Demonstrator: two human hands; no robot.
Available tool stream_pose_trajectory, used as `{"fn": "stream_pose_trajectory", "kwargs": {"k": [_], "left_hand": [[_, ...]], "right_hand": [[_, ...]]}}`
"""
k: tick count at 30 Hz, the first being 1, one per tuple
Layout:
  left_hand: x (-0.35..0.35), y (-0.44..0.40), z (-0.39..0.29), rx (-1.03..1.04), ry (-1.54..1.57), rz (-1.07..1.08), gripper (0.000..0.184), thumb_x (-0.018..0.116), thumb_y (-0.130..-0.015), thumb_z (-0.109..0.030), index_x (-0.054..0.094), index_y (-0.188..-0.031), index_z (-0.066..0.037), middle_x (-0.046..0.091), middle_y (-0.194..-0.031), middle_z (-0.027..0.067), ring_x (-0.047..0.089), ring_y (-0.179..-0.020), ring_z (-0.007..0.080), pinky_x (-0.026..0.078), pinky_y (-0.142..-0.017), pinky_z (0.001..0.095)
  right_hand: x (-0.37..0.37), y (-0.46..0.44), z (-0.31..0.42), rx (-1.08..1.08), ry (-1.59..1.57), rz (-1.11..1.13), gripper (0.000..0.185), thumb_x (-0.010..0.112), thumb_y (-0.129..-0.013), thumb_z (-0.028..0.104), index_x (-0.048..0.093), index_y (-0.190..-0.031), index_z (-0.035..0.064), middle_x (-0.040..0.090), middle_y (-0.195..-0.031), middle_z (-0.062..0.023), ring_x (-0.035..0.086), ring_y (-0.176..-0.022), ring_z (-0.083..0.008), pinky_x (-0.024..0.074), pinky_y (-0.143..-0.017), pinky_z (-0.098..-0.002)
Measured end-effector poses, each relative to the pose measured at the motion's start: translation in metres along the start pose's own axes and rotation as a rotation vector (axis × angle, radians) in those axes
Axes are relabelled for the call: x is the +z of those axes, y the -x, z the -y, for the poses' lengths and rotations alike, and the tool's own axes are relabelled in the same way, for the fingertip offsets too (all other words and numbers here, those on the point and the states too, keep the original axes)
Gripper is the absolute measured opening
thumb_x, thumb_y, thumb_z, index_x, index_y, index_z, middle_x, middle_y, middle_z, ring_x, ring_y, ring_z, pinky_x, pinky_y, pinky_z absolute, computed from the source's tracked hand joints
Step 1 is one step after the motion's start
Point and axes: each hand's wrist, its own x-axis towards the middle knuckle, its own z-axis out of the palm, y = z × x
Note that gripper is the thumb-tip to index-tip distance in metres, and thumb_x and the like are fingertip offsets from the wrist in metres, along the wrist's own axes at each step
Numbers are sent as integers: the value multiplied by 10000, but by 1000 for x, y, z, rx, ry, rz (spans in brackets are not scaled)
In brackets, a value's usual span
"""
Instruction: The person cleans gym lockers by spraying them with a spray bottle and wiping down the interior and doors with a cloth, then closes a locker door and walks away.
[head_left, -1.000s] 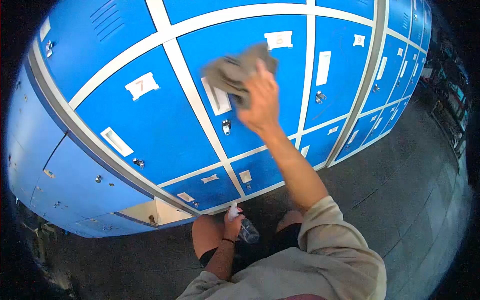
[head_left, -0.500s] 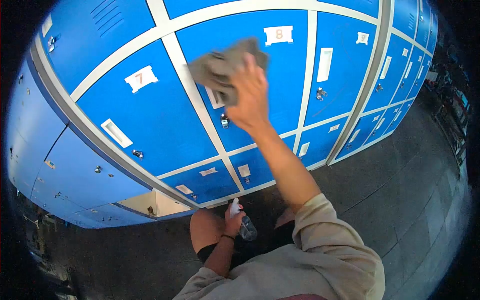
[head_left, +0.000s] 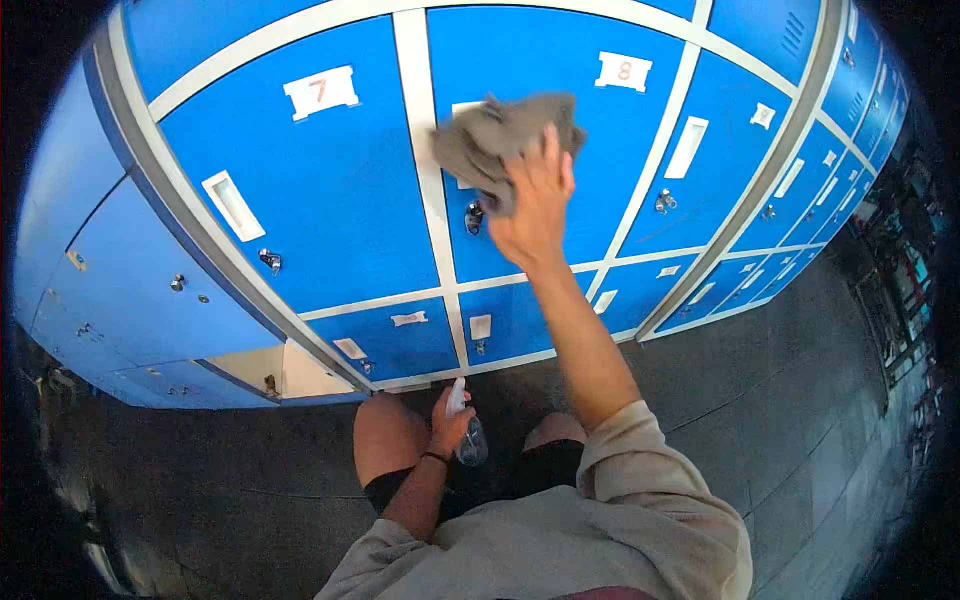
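A grey-brown cloth (head_left: 480, 145) lies bunched under my right hand (head_left: 538, 205), against the blue locker door labelled 8 (head_left: 600, 150). It covers part of that door's white handle recess, just above the lock (head_left: 474, 217). Low down between my knees, my left hand (head_left: 449, 424) is wrapped round a clear spray bottle (head_left: 472, 443) with a white nozzle. To the left of the cloth is the door labelled 7 (head_left: 340, 200), with its own white handle recess (head_left: 232, 206) and lock.
Door 9 (head_left: 715, 150) and further blue lockers stretch to the right. Paler blue lockers (head_left: 130, 270) stand at the left, with an open compartment (head_left: 305, 372) near the floor. Dark floor tiles (head_left: 720, 390) lie below. Cluttered items are at the far right.
The view has turned, so the lockers sit differently in the frame. My right hand and the cloth have shifted over door 8, near its handle. My left hand still holds the bottle.
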Motion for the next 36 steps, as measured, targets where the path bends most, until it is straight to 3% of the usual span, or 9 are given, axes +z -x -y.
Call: {"fn": "stream_pose_trajectory", "kwargs": {"k": [8,11,16,22,28,30,32,35,36], "left_hand": [[5,0,16,88,6,60,261,655,-755,33,577,-972,-88,541,-856,20,550,-765,131,456,-670,306],[4,-5,30,151,20,83,258,659,-764,23,578,-987,-79,537,-872,22,543,-770,121,453,-661,300],[-6,-16,49,181,-25,-5,269,690,-786,-34,566,-1025,-50,543,-928,53,559,-824,169,473,-725,317],[1,-20,65,499,-463,-93,439,737,-780,-158,482,-1117,-42,491,-947,173,523,-897,382,462,-821,451],[8,-10,36,161,-578,128,487,744,-809,-268,450,-1109,-21,529,-1052,217,562,-1029,415,473,-864,502],[10,-21,65,209,-781,164,503,725,-832,-301,457,-1159,-28,539,-1148,218,556,-1088,408,473,-904,520],[17,-21,57,126,-835,187,535,726,-830,-320,459,-1196,-36,553,-1152,214,546,-1117,405,469,-917,527],[33,-18,60,68,-796,127,574,726,-831,-354,472,-1241,-44,567,-1150,206,521,-1154,397,454,-937,530],[39,-32,101,153,-768,104,582,727,-832,-357,471,-1250,-44,564,-1154,204,520,-1154,392,450,-938,527]], "right_hand": [[16,3,-56,309,-63,-437,409,670,-830,265,603,-1150,20,353,-1439,-285,99,-1445,-456,26,-1132,-620],[17,-3,-27,148,37,-318,421,676,-802,300,619,-1113,22,390,-1399,-277,91,-1444,-462,18,-1116,-652],[-6,86,-96,-10,323,395,432,681,-732,315,632,-1062,40,448,-1318,-257,184,-1408,-493,48,-1107,-676],[27,68,-78,120,179,-159,436,682,-746,304,626,-1065,12,456,-1293,-282,129,-1415,-502,46,-1116,-664],[-15,172,-81,9,379,580,606,628,-770,264,484,-1318,47,393,-1428,-225,272,-1377,-455,204,-1132,-533],[-58,219,-94,314,158,721,529,556,-851,274,481,-1319,39,451,-1388,-217,372,-1326,-420,287,-1092,-485],[-110,240,-101,1007,110,976,511,493,-927,322,473,-1324,2,512,-1353,-202,482,-1248,-387,364,-1025,-482],[-170,262,-79,1565,-700,53,482,470,-950,380,553,-1278,37,610,-1251,-171,567,-1165,-343,415,-1022,-465],[-187,254,-70,1577,-824,-20,477,470,-952,373,552,-1277,34,610,-1251,-160,568,-1162,-338,414,-1025,-469]]}}
